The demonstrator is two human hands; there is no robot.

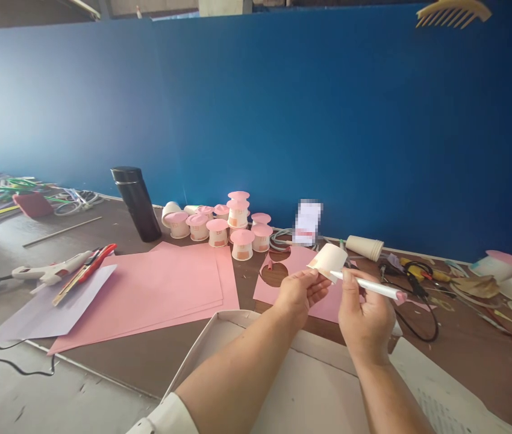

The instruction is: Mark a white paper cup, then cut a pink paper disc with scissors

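A: Hand status?
B: Left hand — gripping the tilted cup near its lower edge. Right hand — closed around the pen, tip at the cup.
A: Cup location?
B: Raised over the table.

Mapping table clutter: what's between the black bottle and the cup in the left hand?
Head view: between black bottle and held cup sit pink-topped cups, then looped grey cable and a pink sheet with round holes.

cup: far side hidden | white panel: pixelated | printed sheet: illegible
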